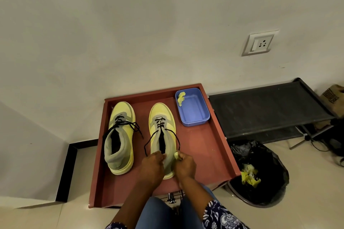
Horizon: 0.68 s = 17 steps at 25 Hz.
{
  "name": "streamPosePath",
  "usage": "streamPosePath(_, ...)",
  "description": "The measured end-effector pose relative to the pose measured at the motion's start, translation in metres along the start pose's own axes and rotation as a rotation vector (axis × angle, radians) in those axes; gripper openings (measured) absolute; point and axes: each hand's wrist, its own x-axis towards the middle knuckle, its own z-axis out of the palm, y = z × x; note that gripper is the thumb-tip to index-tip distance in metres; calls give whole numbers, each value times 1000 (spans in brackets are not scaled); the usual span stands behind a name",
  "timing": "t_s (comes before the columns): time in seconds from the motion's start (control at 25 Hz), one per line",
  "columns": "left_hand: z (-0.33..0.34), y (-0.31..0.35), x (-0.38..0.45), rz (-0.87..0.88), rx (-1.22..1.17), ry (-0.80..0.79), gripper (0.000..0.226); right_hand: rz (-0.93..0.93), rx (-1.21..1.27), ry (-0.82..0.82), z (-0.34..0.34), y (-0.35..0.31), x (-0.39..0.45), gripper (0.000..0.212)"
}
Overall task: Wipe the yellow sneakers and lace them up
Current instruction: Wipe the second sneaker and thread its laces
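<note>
**Both hands at the right sneaker's heel**

Left hand (151, 163) curled on the collar of the right yellow sneaker (162, 135); right hand (185, 165) pinching a yellow wipe scrap (176, 155) against it. Black laces (149, 141) loose. Left yellow sneaker (120, 137) alongside, both on red tray (201, 154). Blue tub (193, 108) at far corner.

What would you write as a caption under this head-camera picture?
Both hands at the heel of the right sneaker, the right hand pinching a yellow wipe, on a red tray.
</note>
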Motion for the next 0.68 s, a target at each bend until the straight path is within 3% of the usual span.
streamPosePath(0.08,0,-3,-2,-6,-8,-15,30,45,-8,-65,-1,-7,13,29)
streamPosePath(0.24,3,0,1,-7,70,-43,34,35,-41,-35,0,-14,22,31)
streamPosePath(0.44,8,5,20,-71,161,19,25,-29,-95,-129,4,8,-5,21)
streamPosePath(0.68,14,-13,23,40,119,136,29,76,9,-116,11,10,-1,25)
